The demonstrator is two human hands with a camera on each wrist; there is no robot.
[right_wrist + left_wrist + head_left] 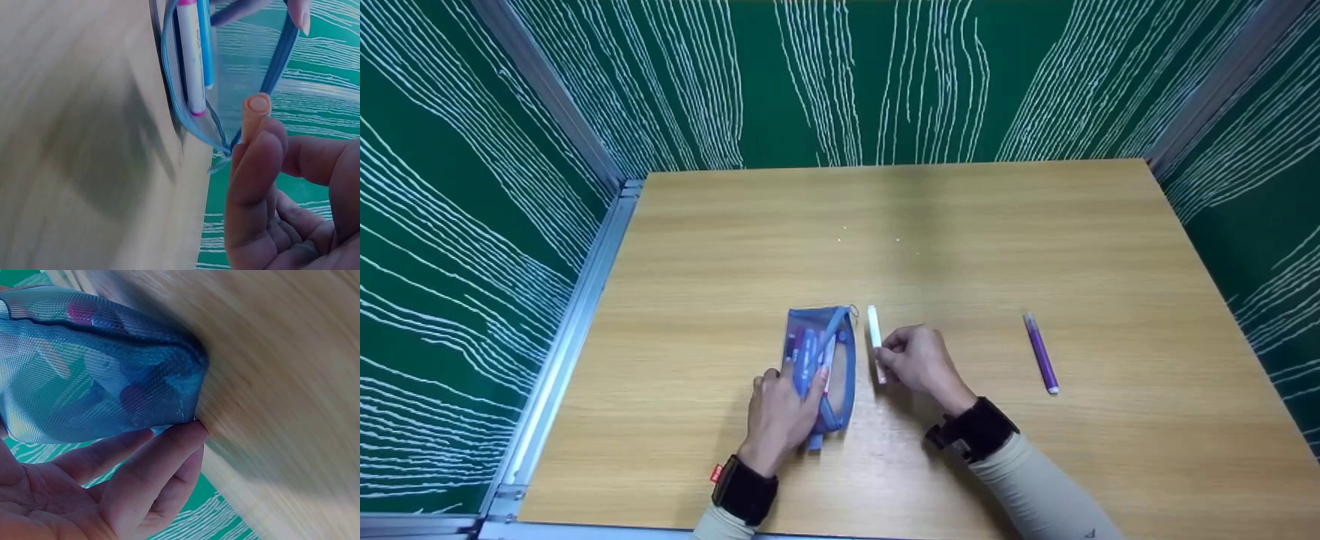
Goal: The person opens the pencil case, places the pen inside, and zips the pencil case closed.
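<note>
Green surrounds 3 sides of the table (705, 262): a left wall (540, 232), a back wall (870, 45) and a right wall (1230, 240), all covered in wavy white lines. Metal posts (553, 97) stand at the 2 back corners, and a metal rail (566, 352) follows the left edge. The light wood top shows straight grain, a dim shadow towards the back and a soft shine near the front.

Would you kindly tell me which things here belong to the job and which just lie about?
Seemingly the job's:
blue pouch, held by the left hand
pens inside it
pale marker, in the right hand

Lying about:
purple marker, untouched, perhaps next
white specks
</note>
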